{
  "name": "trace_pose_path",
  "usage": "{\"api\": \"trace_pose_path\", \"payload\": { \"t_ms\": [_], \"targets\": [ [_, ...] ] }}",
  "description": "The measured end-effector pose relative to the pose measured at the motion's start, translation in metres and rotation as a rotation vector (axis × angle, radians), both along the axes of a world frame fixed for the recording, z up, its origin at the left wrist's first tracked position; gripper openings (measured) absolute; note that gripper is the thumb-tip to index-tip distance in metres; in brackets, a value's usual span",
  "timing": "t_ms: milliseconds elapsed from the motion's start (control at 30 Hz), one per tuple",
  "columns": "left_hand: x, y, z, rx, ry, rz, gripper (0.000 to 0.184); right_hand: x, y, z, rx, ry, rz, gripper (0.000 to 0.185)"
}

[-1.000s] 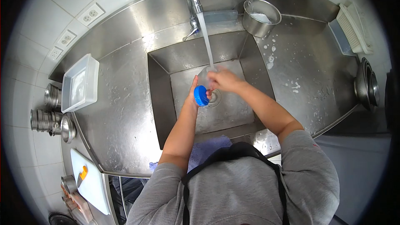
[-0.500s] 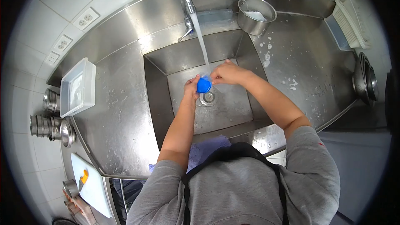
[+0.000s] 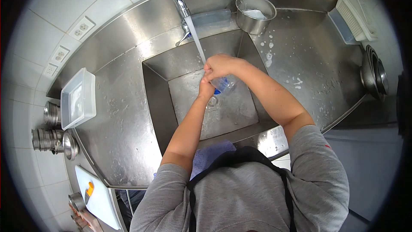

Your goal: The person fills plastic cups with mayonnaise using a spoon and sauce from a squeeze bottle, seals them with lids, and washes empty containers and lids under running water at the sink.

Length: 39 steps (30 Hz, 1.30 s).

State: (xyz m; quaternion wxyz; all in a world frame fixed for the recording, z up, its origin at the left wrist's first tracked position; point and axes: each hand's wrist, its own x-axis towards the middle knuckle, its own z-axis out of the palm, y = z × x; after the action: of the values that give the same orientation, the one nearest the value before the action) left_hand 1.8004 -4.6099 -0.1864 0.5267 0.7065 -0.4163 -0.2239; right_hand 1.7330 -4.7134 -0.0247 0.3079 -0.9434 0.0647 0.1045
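Over the steel sink (image 3: pixel 201 135), my left hand (image 3: pixel 206 87) is closed on a clear plastic container with a blue part (image 3: pixel 224 85), which tilts away to the right of the fingers. Its exact kind I cannot make out. My right hand (image 3: pixel 223 65) sits just above, fingers bent and pressed together against the left hand, hiding whatever they may hold. From the faucet (image 3: pixel 180 4) a stream of water (image 3: pixel 196 41) falls onto the hands. Below them is the round drain (image 3: pixel 213 103).
A steel pot (image 3: pixel 256 15) with something white inside stands behind the sink. Foam spots the right counter. To the left are a white plastic tub (image 3: pixel 79 99), stacked metal bowls, and a cutting board (image 3: pixel 98 197) with an orange-handled knife (image 3: pixel 89 191). A purple cloth (image 3: pixel 210 157) lies at the front edge.
My right hand has moved left, over the left hand under the water. The container has turned: its round blue face showed before, and now its clear side points right.
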Motion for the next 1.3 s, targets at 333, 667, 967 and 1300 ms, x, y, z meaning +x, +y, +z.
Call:
{"api": "trace_pose_path", "payload": {
  "t_ms": [333, 667, 967, 1300],
  "targets": [
    [0.025, 0.028, 0.021, -0.038, 0.123, 0.163, 0.042, -0.002, 0.004, -0.029, -0.183, -0.732, -0.053, 0.035],
    [0.052, 0.045, 0.060, 0.075, -0.388, -0.323, 0.027, 0.011, 0.008, -0.095, 0.138, -0.750, -0.200, 0.020],
    [0.020, 0.011, 0.048, 0.441, -0.741, -0.393, 0.013, -0.020, 0.031, -0.328, 0.117, 0.144, -0.625, 0.023],
    [0.028, 0.013, 0.058, 0.199, -0.870, -0.464, 0.015, 0.032, 0.140, -0.394, 0.067, 0.463, -0.474, 0.027]
  ]
}}
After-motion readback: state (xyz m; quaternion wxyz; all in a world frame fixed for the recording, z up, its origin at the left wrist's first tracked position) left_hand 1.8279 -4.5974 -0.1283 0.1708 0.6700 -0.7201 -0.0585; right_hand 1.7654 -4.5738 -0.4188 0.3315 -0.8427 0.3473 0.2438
